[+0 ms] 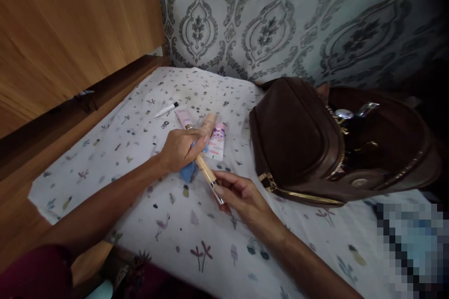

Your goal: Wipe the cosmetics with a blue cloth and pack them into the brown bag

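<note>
A slim beige cosmetic tube [206,170] with a silver end lies slantwise between my hands, just above the patterned cloth. My left hand [182,149] is closed around a blue cloth [188,172], which is pressed on the tube's upper part. The silver end is pinched by the thumb and fingers of my right hand [243,192]. Just beyond my left hand lie a pink tube [183,116], another beige tube [209,120] and a white and purple tube [217,140]. A white pen-like stick [166,110] with a black end rests farther left.
A brown leather bag [291,135] stands unzipped on the right, with shiny items inside. The printed cloth [122,168] covers the table. A wooden panel [77,23] rises at left, and a patterned wall [238,18] stands behind. Something pixelated [414,243] is at lower right.
</note>
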Action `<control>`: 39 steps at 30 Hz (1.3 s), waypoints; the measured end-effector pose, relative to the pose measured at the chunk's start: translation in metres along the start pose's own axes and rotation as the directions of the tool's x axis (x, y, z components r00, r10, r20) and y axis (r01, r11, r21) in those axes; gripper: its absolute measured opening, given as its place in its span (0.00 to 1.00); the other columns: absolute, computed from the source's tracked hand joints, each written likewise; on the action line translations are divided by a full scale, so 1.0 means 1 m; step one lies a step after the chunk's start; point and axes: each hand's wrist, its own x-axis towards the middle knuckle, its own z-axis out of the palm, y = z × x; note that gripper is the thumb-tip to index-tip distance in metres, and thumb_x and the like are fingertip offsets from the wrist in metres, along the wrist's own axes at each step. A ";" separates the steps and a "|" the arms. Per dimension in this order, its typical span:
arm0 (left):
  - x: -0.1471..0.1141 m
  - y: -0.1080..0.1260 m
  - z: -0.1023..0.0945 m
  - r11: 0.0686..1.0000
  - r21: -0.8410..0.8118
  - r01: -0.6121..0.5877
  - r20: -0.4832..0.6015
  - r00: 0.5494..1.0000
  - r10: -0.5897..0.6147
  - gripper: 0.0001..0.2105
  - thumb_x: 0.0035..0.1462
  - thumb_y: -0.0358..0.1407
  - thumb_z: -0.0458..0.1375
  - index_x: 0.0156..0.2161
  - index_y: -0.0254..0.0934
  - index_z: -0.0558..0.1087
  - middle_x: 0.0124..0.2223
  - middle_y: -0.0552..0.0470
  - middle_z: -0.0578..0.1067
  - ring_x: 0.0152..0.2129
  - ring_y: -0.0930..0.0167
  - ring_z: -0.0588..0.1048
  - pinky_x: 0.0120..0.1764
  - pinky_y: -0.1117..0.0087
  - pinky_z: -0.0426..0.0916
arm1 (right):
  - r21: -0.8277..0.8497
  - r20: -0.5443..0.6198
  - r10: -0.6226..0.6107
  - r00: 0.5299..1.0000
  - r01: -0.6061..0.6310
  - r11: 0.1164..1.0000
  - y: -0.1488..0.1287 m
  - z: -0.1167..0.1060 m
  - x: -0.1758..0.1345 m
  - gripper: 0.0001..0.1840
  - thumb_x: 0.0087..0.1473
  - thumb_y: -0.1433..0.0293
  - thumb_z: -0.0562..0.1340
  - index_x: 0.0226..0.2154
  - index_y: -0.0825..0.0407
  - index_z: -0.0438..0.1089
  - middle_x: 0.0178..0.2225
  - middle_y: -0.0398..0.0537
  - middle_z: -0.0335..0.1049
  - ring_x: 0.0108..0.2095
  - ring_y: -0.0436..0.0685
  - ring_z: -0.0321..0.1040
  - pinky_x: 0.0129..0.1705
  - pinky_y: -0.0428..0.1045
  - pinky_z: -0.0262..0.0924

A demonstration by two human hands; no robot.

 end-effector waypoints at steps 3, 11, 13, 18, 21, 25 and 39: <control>0.002 0.002 -0.001 0.997 -0.056 0.051 -0.046 0.998 -0.053 0.24 0.70 0.43 0.41 0.20 0.40 0.53 0.19 0.57 0.60 0.17 0.75 0.60 0.25 0.71 0.56 | 0.061 0.019 0.007 1.000 -0.008 0.998 -0.002 -0.002 -0.001 0.31 0.48 0.53 0.70 0.49 0.53 0.70 0.28 0.42 0.70 0.21 0.46 0.61 0.23 0.44 0.54; 0.007 -0.004 -0.007 0.926 -0.279 0.254 -0.195 0.929 -0.313 0.28 0.68 0.52 0.45 0.20 0.40 0.49 0.18 0.60 0.51 0.16 0.76 0.53 0.20 0.71 0.51 | 0.130 -0.031 0.012 0.999 -0.008 0.992 -0.012 -0.004 -0.002 0.25 0.44 0.54 0.73 0.39 0.52 0.70 0.27 0.43 0.72 0.22 0.46 0.62 0.25 0.45 0.56; 0.008 -0.007 -0.013 0.910 -0.293 0.292 -0.293 0.879 -0.376 0.28 0.69 0.52 0.45 0.20 0.40 0.49 0.18 0.59 0.51 0.15 0.76 0.52 0.20 0.70 0.51 | 0.166 -0.039 0.020 0.999 -0.014 0.986 -0.012 -0.005 -0.002 0.25 0.44 0.54 0.73 0.38 0.52 0.70 0.26 0.42 0.72 0.22 0.46 0.62 0.25 0.44 0.55; 0.000 0.010 -0.014 0.997 0.062 -0.054 -0.368 0.927 0.073 0.21 0.71 0.44 0.42 0.29 0.39 0.67 0.29 0.51 0.72 0.28 0.70 0.70 0.35 0.65 0.64 | 0.289 -0.040 0.050 0.998 -0.037 0.957 -0.012 -0.006 0.000 0.23 0.45 0.54 0.72 0.35 0.53 0.70 0.25 0.43 0.72 0.21 0.45 0.61 0.22 0.43 0.50; -0.010 0.028 0.000 0.891 0.254 -0.377 -0.137 0.898 0.419 0.21 0.71 0.47 0.42 0.40 0.38 0.73 0.40 0.46 0.78 0.40 0.64 0.74 0.51 0.55 0.62 | 0.333 0.019 0.050 0.999 -0.053 0.942 -0.011 -0.005 0.000 0.21 0.44 0.55 0.72 0.31 0.53 0.69 0.24 0.42 0.70 0.18 0.44 0.57 0.19 0.43 0.46; -0.014 0.029 0.010 0.818 0.319 -0.478 0.016 0.866 0.500 0.26 0.71 0.49 0.38 0.32 0.40 0.72 0.29 0.53 0.75 0.33 0.67 0.73 0.56 0.53 0.58 | 0.354 0.124 0.072 0.990 -0.112 0.928 -0.011 -0.001 -0.002 0.22 0.44 0.54 0.72 0.28 0.53 0.67 0.22 0.41 0.67 0.16 0.42 0.51 0.17 0.43 0.39; -0.005 0.001 -0.006 0.885 0.357 -0.299 -0.012 0.946 0.325 0.28 0.72 0.45 0.37 0.27 0.37 0.72 0.21 0.53 0.71 0.20 0.71 0.68 0.25 0.68 0.59 | 0.163 0.059 0.082 0.995 -0.091 0.982 -0.012 -0.002 -0.002 0.22 0.47 0.50 0.69 0.32 0.53 0.71 0.25 0.44 0.70 0.18 0.43 0.51 0.19 0.45 0.42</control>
